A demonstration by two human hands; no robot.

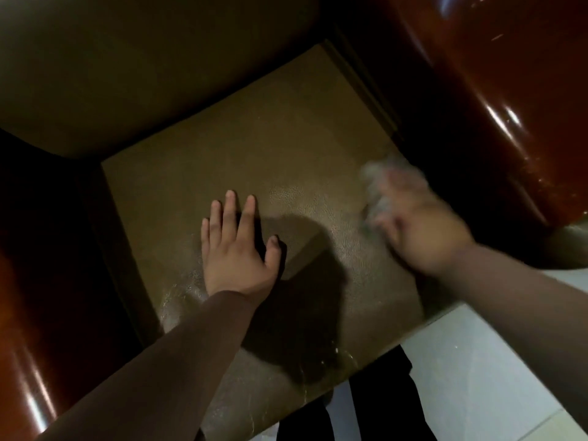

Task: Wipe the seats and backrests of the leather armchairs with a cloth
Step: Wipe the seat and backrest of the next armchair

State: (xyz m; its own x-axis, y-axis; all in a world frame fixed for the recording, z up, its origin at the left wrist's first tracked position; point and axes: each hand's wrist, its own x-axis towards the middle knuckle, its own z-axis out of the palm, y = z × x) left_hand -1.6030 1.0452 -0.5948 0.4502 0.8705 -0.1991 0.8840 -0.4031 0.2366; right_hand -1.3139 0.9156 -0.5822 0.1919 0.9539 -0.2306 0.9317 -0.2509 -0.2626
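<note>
Two hands: left hand (237, 249) flat on seat (286, 148), right hand (413, 227) gripping cloth (378, 176).

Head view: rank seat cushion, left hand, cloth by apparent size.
1. Seat cushion, by far the largest.
2. Left hand, flat on the cushion.
3. Cloth, smallest visible, but blurred and partly hidden by the right hand, so unsure.
</note>
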